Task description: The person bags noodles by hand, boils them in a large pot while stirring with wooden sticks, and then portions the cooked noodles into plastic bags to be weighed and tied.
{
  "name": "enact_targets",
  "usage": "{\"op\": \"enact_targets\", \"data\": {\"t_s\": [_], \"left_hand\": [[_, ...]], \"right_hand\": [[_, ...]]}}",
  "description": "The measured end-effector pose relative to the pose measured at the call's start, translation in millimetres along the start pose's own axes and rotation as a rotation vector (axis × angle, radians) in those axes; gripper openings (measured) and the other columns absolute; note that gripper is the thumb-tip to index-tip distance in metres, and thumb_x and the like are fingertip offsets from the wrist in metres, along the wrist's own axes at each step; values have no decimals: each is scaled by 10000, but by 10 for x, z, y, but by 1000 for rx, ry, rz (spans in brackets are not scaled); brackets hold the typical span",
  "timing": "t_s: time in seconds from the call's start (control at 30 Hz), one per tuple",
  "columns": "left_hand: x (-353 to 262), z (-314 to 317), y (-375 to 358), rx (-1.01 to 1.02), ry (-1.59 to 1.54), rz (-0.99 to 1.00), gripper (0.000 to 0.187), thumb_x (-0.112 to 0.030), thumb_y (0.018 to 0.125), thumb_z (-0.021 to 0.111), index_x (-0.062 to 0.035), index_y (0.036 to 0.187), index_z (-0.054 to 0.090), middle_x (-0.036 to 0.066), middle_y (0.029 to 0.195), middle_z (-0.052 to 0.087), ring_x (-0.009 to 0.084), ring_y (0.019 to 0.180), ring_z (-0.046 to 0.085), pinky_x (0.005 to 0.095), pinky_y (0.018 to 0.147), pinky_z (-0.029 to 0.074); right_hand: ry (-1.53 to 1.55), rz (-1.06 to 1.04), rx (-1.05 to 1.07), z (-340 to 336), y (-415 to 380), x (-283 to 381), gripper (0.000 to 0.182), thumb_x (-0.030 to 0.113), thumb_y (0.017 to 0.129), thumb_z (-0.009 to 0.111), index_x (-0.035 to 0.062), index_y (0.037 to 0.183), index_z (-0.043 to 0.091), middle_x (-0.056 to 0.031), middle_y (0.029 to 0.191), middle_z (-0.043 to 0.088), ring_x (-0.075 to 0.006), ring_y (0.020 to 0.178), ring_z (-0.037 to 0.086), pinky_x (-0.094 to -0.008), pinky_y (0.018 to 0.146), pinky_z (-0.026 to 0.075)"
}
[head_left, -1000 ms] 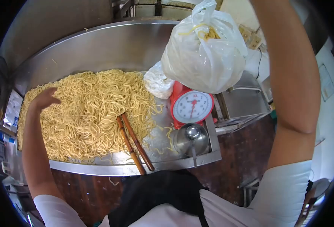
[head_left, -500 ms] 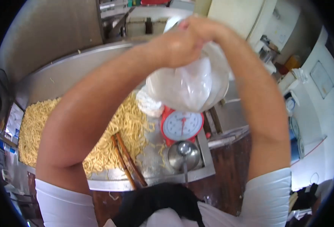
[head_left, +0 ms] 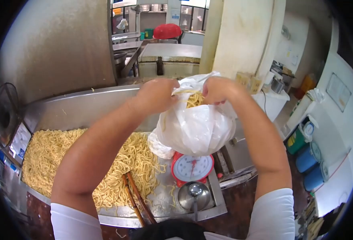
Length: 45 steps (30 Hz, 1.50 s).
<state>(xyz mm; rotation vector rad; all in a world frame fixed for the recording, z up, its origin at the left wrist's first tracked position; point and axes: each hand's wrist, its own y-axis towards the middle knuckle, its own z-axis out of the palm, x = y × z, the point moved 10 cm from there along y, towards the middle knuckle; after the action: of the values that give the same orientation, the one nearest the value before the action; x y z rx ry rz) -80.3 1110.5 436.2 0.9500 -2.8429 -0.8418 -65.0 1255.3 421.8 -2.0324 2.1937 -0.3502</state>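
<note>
A white plastic bag (head_left: 196, 130) bulges over a red dial scale (head_left: 192, 167), whose platform is hidden beneath it. Yellow noodles (head_left: 194, 101) show through the bag's mouth. My left hand (head_left: 158, 94) grips the rim on the left, fingers closed. On the right side of the mouth, my right hand (head_left: 221, 90) is closed on the plastic. Left of the scale lies a crumpled white bundle (head_left: 159, 146). Below the dial rests a metal ladle (head_left: 194, 196).
A heap of loose noodles (head_left: 64, 160) covers the left of the steel tray (head_left: 160, 210). Two long wooden sticks (head_left: 138, 198) lean on the noodles and cross the front rim. A fan (head_left: 3, 116) stands far left. Blue bins (head_left: 309, 158) stand at the right wall.
My hands were together high over the bag, with the plastic gathered. Now they are lower and apart, and the bag's mouth is open with noodles showing. The view has tilted up.
</note>
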Motion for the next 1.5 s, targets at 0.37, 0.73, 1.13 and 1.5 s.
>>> {"op": "enact_targets", "data": {"t_s": [0.37, 0.73, 1.13, 1.5], "left_hand": [[87, 445, 411, 346, 50, 61, 241, -206, 753, 594, -11, 855, 691, 196, 890, 692, 335, 841, 681, 430, 742, 530], [-271, 277, 768, 54, -1076, 71, 273, -140, 735, 611, 19, 953, 652, 198, 915, 665, 257, 857, 654, 376, 814, 500], [69, 123, 813, -11, -266, 55, 221, -255, 864, 604, -34, 860, 615, 107, 745, 610, 242, 674, 617, 391, 607, 476], [608, -2187, 589, -792, -1579, -156, 254, -298, 935, 562, -167, 724, 507, -44, 582, 474, 88, 389, 379, 213, 351, 294]], "right_hand": [[163, -224, -403, -339, -175, -117, 184, 138, 793, 673, 17, 925, 713, -101, 755, 703, -180, 582, 668, -311, 622, 545], [824, -381, -471, -757, -318, 96, 189, 137, 886, 637, 5, 1012, 686, -46, 826, 688, -101, 702, 656, -237, 610, 536], [544, -285, -452, -458, -235, -65, 367, 234, 802, 721, -18, 1061, 657, -106, 942, 686, -161, 697, 663, -282, 605, 532], [962, -195, -521, -389, 104, 51, 388, 391, 920, 520, 37, 809, 630, -49, 664, 583, -149, 530, 536, -307, 506, 427]]}}
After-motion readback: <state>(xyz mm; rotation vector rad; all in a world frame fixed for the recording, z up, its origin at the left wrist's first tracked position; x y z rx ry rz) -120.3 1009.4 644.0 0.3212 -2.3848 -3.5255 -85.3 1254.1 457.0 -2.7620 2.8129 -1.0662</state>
